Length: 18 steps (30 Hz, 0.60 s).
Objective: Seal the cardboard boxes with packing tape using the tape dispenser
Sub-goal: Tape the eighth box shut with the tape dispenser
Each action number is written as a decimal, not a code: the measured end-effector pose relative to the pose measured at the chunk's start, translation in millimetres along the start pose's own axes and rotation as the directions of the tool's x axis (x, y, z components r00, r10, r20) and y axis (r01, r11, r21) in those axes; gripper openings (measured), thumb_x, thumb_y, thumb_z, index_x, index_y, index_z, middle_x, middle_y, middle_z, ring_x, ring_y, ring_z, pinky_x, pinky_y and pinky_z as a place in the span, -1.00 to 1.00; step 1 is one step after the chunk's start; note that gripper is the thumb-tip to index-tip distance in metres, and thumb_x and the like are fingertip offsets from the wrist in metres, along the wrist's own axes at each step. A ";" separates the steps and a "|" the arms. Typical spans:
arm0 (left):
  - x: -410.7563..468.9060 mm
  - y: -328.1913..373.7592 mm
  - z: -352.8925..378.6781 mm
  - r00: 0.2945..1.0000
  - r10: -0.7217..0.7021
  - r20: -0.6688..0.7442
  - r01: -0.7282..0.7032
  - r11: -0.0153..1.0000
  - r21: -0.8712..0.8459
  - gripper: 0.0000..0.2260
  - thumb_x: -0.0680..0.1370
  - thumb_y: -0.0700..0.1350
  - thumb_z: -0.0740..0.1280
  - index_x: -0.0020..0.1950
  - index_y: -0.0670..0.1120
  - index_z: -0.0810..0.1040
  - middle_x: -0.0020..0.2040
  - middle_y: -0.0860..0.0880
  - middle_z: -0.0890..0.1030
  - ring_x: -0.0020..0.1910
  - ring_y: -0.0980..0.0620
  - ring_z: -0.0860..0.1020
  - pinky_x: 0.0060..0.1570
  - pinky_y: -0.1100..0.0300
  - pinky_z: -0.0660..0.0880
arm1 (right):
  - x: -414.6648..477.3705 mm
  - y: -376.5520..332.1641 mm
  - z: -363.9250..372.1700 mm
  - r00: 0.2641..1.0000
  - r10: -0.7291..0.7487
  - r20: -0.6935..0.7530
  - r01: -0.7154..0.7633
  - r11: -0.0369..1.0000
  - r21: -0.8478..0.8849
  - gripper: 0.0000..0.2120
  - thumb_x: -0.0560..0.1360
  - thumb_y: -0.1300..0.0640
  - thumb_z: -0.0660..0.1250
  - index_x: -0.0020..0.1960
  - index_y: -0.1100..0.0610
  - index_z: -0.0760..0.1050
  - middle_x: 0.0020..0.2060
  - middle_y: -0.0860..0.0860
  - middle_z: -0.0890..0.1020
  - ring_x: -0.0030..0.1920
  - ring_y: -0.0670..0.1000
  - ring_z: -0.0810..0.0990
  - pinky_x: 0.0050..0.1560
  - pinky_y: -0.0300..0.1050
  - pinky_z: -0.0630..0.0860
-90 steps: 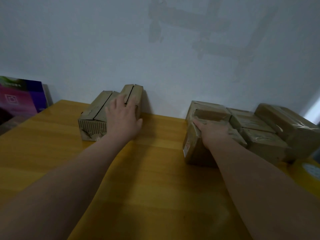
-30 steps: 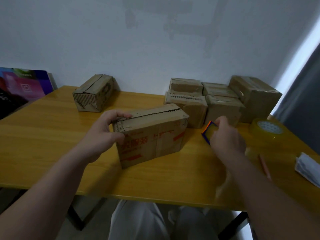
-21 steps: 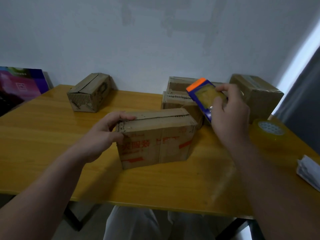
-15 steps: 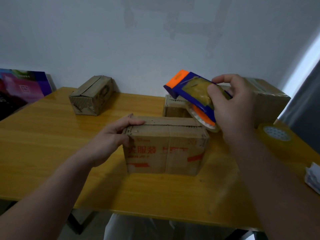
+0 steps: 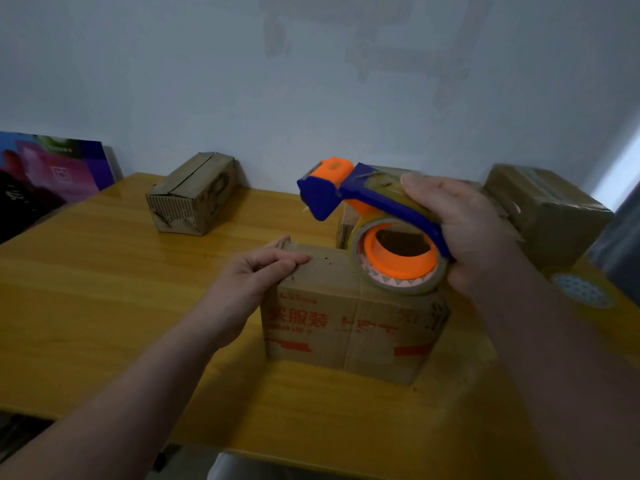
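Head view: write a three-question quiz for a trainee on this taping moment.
1. True or false: the left hand holds the left end of the red-printed box.
2. The right hand holds: A) a pen, B) the tape dispenser, C) a knife.
3. Fill in: the core of the dispenser's roll is coloured ___.

Key: 1 true; 2 B; 3 orange.
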State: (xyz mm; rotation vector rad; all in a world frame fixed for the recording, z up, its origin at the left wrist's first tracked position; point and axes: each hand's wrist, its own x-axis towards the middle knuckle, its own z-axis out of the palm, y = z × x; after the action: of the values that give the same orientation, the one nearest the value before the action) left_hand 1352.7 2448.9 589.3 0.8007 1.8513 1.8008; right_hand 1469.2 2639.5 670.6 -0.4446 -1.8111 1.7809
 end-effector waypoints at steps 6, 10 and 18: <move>5.0 5.9 2.2 0.997 -0.070 -0.027 0.068 0.996 -0.049 -0.85 0.46 -0.21 0.35 -0.19 -0.01 0.69 0.19 0.16 0.50 0.36 0.06 0.37 0.31 -0.08 0.37 | 5.8 0.0 -3.7 0.997 0.048 0.057 -0.046 0.999 -0.025 -0.81 0.44 0.03 0.40 -0.08 0.15 0.56 -0.30 0.06 0.65 -0.36 0.01 0.62 -0.35 -0.15 0.57; 6.5 28.3 4.0 0.968 0.047 -0.246 0.030 0.953 0.302 -0.94 0.50 -0.14 0.35 -0.11 -0.01 0.62 0.22 0.09 0.49 0.22 0.07 0.41 0.14 0.01 0.46 | 5.8 -1.9 -6.7 0.993 0.056 0.101 -0.054 0.998 -0.023 -0.66 0.31 -0.05 0.40 -0.04 0.16 0.58 -0.33 0.04 0.67 -0.38 -0.01 0.63 -0.40 -0.20 0.55; 20.4 72.6 -4.7 0.879 -0.475 0.034 0.438 0.779 -0.448 -0.61 0.55 0.02 0.29 0.14 -0.30 0.49 0.06 -0.26 0.63 -0.04 -0.11 0.65 -0.30 0.18 0.63 | 4.3 -2.7 -9.6 0.984 0.016 0.177 -0.011 0.999 -0.034 -0.69 0.35 -0.01 0.33 0.04 0.10 0.60 -0.29 0.01 0.69 -0.38 -0.07 0.63 -0.43 -0.26 0.53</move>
State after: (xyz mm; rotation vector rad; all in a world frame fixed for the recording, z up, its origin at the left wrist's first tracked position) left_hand 1342.0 2458.2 663.5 0.0875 1.4180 1.8302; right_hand 1471.9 2649.6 673.6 -0.3198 -1.9649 1.8534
